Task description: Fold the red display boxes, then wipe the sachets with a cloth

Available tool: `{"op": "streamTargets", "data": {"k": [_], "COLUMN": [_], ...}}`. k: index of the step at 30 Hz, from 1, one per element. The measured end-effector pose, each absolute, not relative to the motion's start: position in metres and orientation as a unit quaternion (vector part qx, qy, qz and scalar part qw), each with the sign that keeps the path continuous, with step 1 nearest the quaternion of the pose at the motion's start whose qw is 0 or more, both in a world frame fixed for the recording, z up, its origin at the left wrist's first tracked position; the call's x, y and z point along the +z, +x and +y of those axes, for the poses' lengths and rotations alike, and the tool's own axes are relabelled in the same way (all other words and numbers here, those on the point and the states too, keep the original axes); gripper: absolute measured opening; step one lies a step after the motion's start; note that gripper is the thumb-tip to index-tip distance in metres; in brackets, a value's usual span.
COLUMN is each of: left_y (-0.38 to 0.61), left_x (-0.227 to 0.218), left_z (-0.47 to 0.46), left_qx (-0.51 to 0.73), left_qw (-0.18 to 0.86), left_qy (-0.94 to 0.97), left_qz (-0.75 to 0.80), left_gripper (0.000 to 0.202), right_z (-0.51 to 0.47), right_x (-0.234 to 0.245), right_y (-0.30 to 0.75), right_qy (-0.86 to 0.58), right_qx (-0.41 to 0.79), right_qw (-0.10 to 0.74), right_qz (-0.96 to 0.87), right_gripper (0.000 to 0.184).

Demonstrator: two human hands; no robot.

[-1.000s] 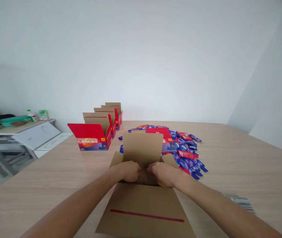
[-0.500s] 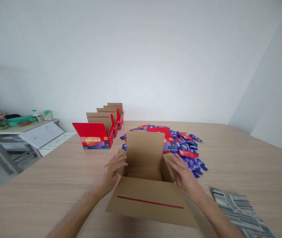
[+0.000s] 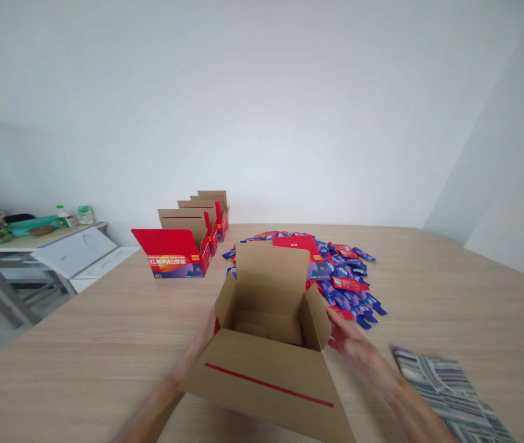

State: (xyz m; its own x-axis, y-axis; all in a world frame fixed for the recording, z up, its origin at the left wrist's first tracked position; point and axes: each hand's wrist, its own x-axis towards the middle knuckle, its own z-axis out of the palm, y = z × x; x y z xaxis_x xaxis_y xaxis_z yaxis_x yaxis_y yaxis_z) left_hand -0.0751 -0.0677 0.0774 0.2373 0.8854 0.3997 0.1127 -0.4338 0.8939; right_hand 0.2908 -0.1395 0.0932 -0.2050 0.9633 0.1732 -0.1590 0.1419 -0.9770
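An open cardboard box (image 3: 266, 375) stands in front of me, turned slightly, with brown insides and a red strip across its near flap. Its far flap is raised and the two side flaps stick up. On the left side of the box is my left hand (image 3: 203, 339), blurred, its fingers largely hidden behind the wall and flap. My right hand (image 3: 352, 344) holds the opposite side, with its fingertips tucked behind the right flap. A heap of blue and red sachets (image 3: 349, 271) lies just beyond the box.
Several open red boxes (image 3: 174, 253) stand in a row at the back left. A flat red box panel (image 3: 315, 264) rests among the sachets. Striped cloth (image 3: 451, 391) lies at the front right. A side table (image 3: 63, 237) with bottles stands left of the table.
Both hands have slid from the side flaps down to the outer sides of the box. The side flaps stand more upright, and the box has turned and tilted a little.
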Motion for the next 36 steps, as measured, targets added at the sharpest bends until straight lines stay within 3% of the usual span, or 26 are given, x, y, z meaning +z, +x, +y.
{"op": "streamTargets", "data": {"k": [3, 6, 9, 15, 28, 32, 36], "left_y": [-0.070, -0.065, -0.058, -0.054, -0.115, -0.149, -0.172], "left_x": [0.078, 0.076, 0.077, 0.097, 0.089, 0.084, 0.081], "left_z": [-0.069, -0.076, -0.082, -0.080, -0.045, -0.027, -0.016], "left_qx": [0.489, 0.488, 0.507, 0.577, 0.682, 0.699, 0.698], "left_qw": [0.421, 0.458, 0.477, 0.406, 0.361, 0.338, 0.308], "left_qy": [0.688, 0.666, 0.611, 0.518, 0.397, 0.382, 0.376], "left_qz": [0.332, 0.331, 0.376, 0.484, 0.497, 0.501, 0.526], "left_gripper": [0.077, 0.071, 0.054, 0.055, 0.045, 0.037, 0.042], "right_z": [-0.143, -0.145, -0.142, -0.123, -0.067, -0.043, -0.022], "right_x": [0.099, 0.099, 0.095, 0.103, 0.093, 0.082, 0.072], "right_y": [0.283, 0.271, 0.258, 0.223, 0.128, 0.093, 0.064], "right_qy": [-0.353, -0.360, -0.365, -0.347, -0.302, -0.327, -0.363], "right_qx": [0.527, 0.522, 0.531, 0.498, 0.489, 0.449, 0.364], "right_qw": [0.455, 0.456, 0.479, 0.538, 0.597, 0.588, 0.583], "right_qz": [-0.625, -0.625, -0.596, -0.584, -0.559, -0.588, -0.629], "right_gripper": [0.086, 0.093, 0.083, 0.066, 0.077, 0.082, 0.077]}}
